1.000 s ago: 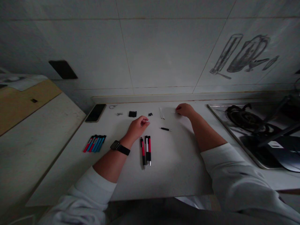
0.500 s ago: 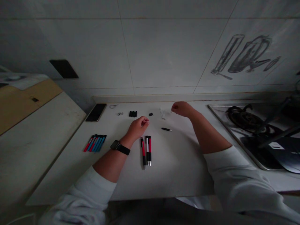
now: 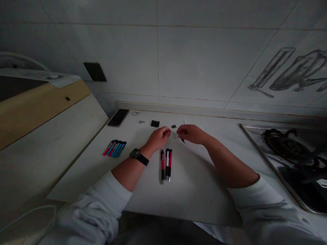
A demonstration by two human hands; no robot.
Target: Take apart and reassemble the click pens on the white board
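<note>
Left hand (image 3: pixel 158 139) and right hand (image 3: pixel 192 133) nearly meet beyond three pens (image 3: pixel 167 162).

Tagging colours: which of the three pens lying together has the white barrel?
The middle pen: its barrel is white, whereas the left pen and right pen have red ones.

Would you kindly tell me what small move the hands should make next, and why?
I would probably bring the right hand slightly left to meet the left hand: both look pinched and face each other across a narrow gap above the counter, though whatever they may hold is too small to make out.
</note>
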